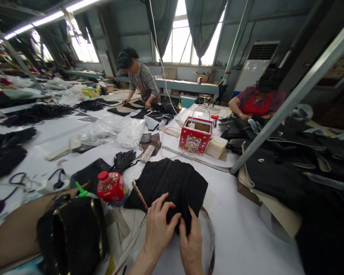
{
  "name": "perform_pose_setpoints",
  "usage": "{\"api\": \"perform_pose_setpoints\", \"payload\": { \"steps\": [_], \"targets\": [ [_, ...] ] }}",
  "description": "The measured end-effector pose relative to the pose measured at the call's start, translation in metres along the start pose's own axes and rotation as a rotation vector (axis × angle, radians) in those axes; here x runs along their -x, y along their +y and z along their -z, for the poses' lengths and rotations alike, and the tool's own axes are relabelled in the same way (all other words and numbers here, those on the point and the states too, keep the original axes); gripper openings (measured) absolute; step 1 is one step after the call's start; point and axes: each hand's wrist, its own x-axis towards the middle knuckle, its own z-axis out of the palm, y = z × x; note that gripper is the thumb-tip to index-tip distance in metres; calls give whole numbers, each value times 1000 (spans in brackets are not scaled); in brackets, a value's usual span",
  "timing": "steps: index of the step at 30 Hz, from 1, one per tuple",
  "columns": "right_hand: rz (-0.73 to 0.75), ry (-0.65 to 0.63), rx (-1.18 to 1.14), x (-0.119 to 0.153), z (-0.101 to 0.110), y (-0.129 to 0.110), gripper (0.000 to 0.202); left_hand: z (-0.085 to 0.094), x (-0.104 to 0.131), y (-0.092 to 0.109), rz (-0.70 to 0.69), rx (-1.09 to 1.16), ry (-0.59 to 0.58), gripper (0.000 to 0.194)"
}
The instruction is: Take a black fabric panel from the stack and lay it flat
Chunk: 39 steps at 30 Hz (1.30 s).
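Note:
A black fabric piece (172,179) with raised parallel bands lies on the white table in front of me. My left hand (161,221) rests on its near edge, fingers apart and bent, the thumb reaching toward the right hand. Just beside it, my right hand (191,233) pinches a fold of the same fabric between thumb and forefinger. A patterned cord or strip (140,194) runs along the left side of the cloth, and a similar strip curves past the right hand. Left of the fabric stands a red-labelled bottle (111,187).
A black bag (71,233) is at the lower left. Ahead stands a red box (195,135) beside a whitish block (216,147). A metal pole (292,99) slants across the right, near stacked black pieces (281,160). Two people work across the table.

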Motion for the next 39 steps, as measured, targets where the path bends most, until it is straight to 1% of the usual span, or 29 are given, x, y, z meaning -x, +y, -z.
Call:
{"api": "perform_pose_setpoints", "payload": {
  "steps": [2,4,7,10,13,15,16,17,18,19,20,21,22,24,25,26,27,28,30,32,34,35,37,39],
  "targets": [
    [-16,-11,-13,-4,4,1,42,-2,1,0,-5,-13,12,13],
    [-49,-8,-15,-11,13,-1,42,-2,2,0,-5,-24,18,13],
    [-98,-10,-13,-32,40,-12,42,-3,3,0,-8,-27,22,13],
    [-145,-7,2,-61,82,-36,40,-2,4,1,-6,-24,20,13],
    [-162,-22,-6,-84,134,-73,41,5,4,9,-3,-11,23,16],
    [-196,-77,-81,-86,171,-102,44,13,5,20,-32,34,49,25],
    [-223,-120,-143,-83,189,-115,46,17,6,28,-48,81,63,31],
    [-256,-164,-213,-75,208,-128,48,20,9,36,-54,152,66,36],
    [-293,-202,-283,-65,226,-138,49,23,13,45,-39,251,43,40],
    [-337,-240,-349,-53,243,-148,50,25,21,55,9,380,-18,43],
    [-384,-268,-409,-38,259,-155,49,25,31,66,98,537,-123,47],
    [-432,-282,-459,-21,274,-162,49,25,44,77,223,719,-272,54],
    [-476,-284,-502,-4,289,-168,47,24,62,88,370,910,-458,63],
    [-557,-282,-586,32,315,-179,45,23,106,110,659,1266,-863,84],
    [-596,-279,-629,50,327,-184,43,23,131,120,767,1420,-1034,92],
    [-635,-276,-670,66,339,-188,41,25,157,130,848,1555,-1157,97],
    [-676,-281,-712,82,350,-191,38,27,183,138,906,1669,-1232,99],
    [-713,-284,-751,98,361,-193,36,31,207,145,956,1758,-1264,100],
    [-776,-262,-817,126,382,-191,30,38,246,157,1032,1865,-1239,97],
    [-825,-194,-861,154,404,-182,26,47,272,167,1073,1869,-1200,84],
    [-865,-114,-887,178,425,-165,24,57,286,177,1062,1800,-1156,64],
    [-883,-81,-897,190,436,-155,23,62,289,183,1040,1748,-1134,58],
    [-913,-44,-912,211,456,-130,24,70,293,195,976,1638,-1095,60],
    [-942,-33,-921,233,472,-101,27,69,299,204,916,1532,-1065,63]
  ]
}}
